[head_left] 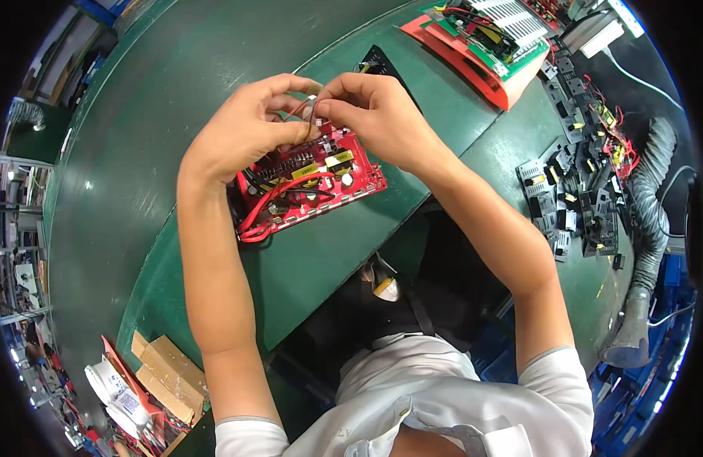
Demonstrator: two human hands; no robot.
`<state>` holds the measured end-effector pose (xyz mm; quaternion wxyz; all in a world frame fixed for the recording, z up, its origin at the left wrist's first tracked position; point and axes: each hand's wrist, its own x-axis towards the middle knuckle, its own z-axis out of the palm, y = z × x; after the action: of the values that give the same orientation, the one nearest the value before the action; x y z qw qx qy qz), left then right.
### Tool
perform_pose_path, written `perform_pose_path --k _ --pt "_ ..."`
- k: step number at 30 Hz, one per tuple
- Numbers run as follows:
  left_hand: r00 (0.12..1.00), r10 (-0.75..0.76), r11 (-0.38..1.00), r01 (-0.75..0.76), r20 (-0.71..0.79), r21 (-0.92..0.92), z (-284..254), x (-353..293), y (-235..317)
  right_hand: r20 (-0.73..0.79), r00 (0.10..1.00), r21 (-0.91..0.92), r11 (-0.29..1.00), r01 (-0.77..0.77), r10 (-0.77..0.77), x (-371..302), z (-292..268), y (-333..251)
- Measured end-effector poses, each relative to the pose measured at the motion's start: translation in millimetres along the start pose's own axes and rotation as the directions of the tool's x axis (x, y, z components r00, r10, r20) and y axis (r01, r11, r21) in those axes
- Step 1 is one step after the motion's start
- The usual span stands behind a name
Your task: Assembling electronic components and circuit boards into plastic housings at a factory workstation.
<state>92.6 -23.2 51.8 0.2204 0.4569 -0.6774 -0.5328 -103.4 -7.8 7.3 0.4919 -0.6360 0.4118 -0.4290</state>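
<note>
A red circuit board (363, 177) in a dark metal housing lies on the green bench, below both hands. Thick red wires (279, 199) and black ones loop over its near side, beside yellow-labelled parts (339, 159). At the board's far edge my left hand (248, 129) has its thumb and fingers curled around thin wires (296, 111). Opposite it, my right hand (382, 114) pinches the same thin wires between thumb and forefinger. The fingers partly hide the wires' ends and a small white connector.
A black panel (391, 70) lies just beyond my right hand. Farther right are an orange-red tray (473, 67) with green boards, several black modules (572, 190) and a grey flexible duct (652, 198). Cardboard (168, 373) and a white spool (116, 396) sit at lower left.
</note>
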Motion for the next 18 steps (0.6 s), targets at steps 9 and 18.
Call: perform_pose_path --k 9,18 --pt "0.921 0.362 0.806 -0.230 -0.146 0.546 16 2 1 -0.070 0.993 -0.155 0.983 -0.102 0.092 0 0 -3" --pt "0.883 0.228 0.959 -0.131 -0.410 0.251 25 -10 -2 -0.037 0.999 -0.198 0.980 0.006 -0.013 6 -8 4"
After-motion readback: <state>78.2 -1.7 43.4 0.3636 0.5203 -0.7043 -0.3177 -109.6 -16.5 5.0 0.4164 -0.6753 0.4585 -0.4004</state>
